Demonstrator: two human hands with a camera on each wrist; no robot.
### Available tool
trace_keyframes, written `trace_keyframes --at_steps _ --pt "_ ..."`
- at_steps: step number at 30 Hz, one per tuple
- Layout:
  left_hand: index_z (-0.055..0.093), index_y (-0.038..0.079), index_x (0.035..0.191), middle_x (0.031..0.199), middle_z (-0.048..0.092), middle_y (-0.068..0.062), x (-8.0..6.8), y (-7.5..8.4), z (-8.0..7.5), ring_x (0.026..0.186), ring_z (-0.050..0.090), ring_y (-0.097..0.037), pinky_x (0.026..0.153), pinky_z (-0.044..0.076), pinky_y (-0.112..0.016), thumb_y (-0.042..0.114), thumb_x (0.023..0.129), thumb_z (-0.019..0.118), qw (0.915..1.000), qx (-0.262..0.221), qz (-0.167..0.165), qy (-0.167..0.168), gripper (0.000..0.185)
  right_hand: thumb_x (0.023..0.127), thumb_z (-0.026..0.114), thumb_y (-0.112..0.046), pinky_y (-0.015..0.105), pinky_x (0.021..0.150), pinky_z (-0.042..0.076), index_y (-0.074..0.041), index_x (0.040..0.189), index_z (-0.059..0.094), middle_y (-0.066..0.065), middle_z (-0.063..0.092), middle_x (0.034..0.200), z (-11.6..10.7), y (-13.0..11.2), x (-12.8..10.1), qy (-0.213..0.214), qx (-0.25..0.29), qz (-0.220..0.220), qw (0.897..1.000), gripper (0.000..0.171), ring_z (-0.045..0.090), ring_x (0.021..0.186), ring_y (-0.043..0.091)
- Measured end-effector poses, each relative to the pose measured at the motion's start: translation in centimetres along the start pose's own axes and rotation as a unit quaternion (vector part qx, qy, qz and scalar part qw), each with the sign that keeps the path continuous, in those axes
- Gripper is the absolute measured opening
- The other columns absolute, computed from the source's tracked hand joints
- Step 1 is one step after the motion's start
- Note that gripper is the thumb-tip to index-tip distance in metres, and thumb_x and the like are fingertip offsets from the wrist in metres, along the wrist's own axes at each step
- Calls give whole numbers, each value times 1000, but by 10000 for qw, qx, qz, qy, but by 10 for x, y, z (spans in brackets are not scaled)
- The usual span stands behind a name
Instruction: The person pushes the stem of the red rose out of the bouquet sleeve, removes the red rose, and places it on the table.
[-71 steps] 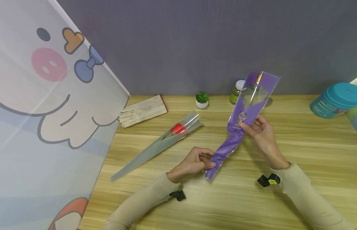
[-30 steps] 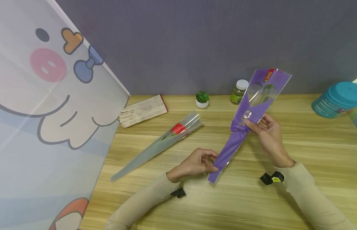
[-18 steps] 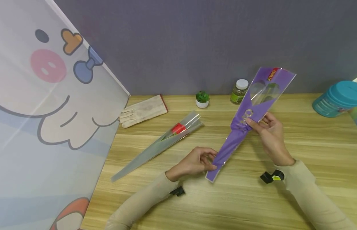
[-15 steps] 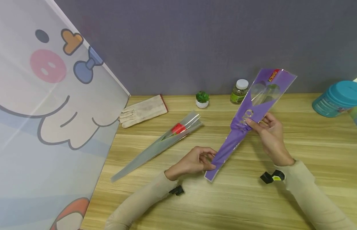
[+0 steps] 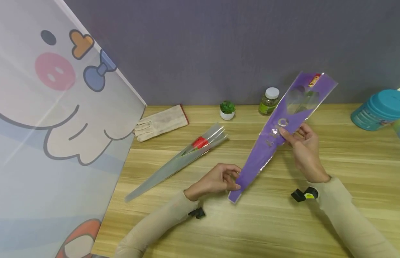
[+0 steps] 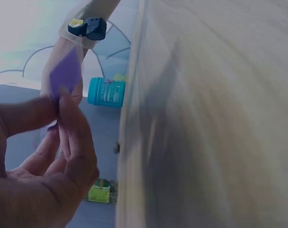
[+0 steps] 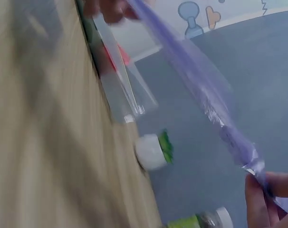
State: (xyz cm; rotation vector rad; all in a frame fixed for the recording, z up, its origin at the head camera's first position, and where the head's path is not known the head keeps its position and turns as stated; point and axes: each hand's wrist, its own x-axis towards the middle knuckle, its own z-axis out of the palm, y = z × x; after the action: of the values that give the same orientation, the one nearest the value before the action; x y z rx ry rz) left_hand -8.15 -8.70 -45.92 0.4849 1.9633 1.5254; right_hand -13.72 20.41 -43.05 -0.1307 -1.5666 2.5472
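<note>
Left hand point(image 5: 219, 179) and right hand point(image 5: 301, 143) pinch the purple sleeve point(image 5: 277, 132) taut above the table point(image 5: 284, 222); next, judged, opening its mouth for the wrapped rose point(image 5: 200, 143).

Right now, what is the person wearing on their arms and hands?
Both hands, left hand and right hand, are bare: no gloves, and no rings that I can make out. Long beige sleeves reach the wrists. Under each wrist sits a small black device; the right one bears a yellow label.
</note>
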Motion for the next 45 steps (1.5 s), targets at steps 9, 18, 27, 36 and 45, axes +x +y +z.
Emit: trace_keyframes --at_steps 9,18,27,36,45 --pt "67 0 129 109 73 -23 -4 -6 -1 74 68 -5 66 52 -19 -3 87 78 9995 -285 -154 -34 44 85 78 11 21 71 62 -6 121 66 0 78 101 -2 -3 0 52 -110 54 9999 41 78 81 9" --pt "66 0 129 114 72 -21 -1 -8 -6 74 66 -4 68 52 -18 -5 87 77 9994 -331 -52 -44 43 87 77 10 20 65 60 -6 118 68 0 78 98 -1 -5 -2 157 -129 18 9998 36 76 75 9" --pt "65 5 131 114 70 -8 8 -1 -4 89 63 -3 79 54 -18 -2 90 76 9991 -419 -79 55 43 88 76 10 21 65 61 -6 123 65 1 76 102 7 -4 -6 -60 -256 -77 9996 40 77 77 10" --pt "66 1 125 98 65 7 16 5 -2 80 61 -3 74 51 -16 4 93 75 9965 -727 137 376 34 89 75 10 24 67 62 -6 126 64 2 77 105 13 -3 -7 -229 -261 -140 9993 42 78 82 12" --pt "69 1 123 102 68 3 18 5 -3 81 64 -2 73 52 -16 8 96 74 9958 -697 145 571 29 89 75 9 24 69 63 -7 128 62 1 77 107 14 -5 -6 -251 -221 -47 9994 44 79 84 12"
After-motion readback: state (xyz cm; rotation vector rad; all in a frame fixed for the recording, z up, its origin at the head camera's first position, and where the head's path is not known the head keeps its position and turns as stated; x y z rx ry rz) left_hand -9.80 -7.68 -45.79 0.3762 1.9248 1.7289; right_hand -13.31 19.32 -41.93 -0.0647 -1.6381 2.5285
